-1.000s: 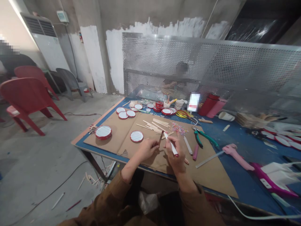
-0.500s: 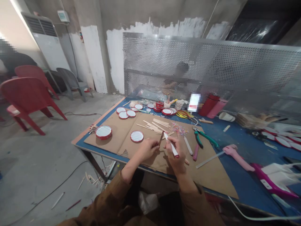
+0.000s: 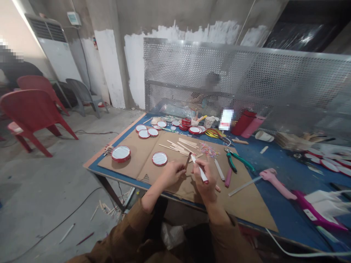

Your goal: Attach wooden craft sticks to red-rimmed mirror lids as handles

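Observation:
My left hand (image 3: pixel 174 173) pinches the lower end of a thin brown stick (image 3: pixel 188 160), which stands tilted over the cardboard (image 3: pixel 145 153). In my right hand (image 3: pixel 206 179) is a white marker (image 3: pixel 202 171) with a red end, its tip close beside the top of the stick. Pale wooden sticks (image 3: pixel 181 147) lie just beyond both hands, next to a heap of colourful thin strands (image 3: pixel 208 149). A round white disc with a red rim (image 3: pixel 159 158) rests left of my left hand. To the right of my right hand lie a white marker and a pink one (image 3: pixel 228 178).
Green-handled pliers (image 3: pixel 241 160) and a pink glue gun (image 3: pixel 279 185) with a clear glue stick lie on the right. A red-rimmed drum shape (image 3: pixel 121 154) sits at the left. Behind are more discs, yellow scissors (image 3: pixel 212 133), a lit phone and a red bottle (image 3: pixel 243 122).

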Available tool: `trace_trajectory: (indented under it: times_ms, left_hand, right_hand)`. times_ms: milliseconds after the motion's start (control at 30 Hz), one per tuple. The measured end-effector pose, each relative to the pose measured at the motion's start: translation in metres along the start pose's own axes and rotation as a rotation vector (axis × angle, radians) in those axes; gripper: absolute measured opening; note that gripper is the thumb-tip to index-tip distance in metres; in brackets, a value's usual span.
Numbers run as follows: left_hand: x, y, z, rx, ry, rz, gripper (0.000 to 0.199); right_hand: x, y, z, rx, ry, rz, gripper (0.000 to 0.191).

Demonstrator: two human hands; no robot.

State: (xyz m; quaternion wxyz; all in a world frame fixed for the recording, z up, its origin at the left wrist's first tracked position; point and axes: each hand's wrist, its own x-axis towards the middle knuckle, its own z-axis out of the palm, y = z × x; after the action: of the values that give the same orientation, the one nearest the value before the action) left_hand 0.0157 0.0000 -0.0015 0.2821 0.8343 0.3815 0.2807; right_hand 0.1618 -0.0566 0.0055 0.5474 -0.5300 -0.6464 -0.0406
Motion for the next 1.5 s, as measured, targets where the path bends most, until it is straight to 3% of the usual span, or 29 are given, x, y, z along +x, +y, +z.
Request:
trace_trajectory:
  times_ms: [1500]
  left_hand:
    - [-0.0005,0.0023,-0.0017,-0.021,-0.001,-0.008,0.016]
  right_hand:
    - [-0.0004,-0.0028,-0.0013,0.011,0.04,0.042,0.013]
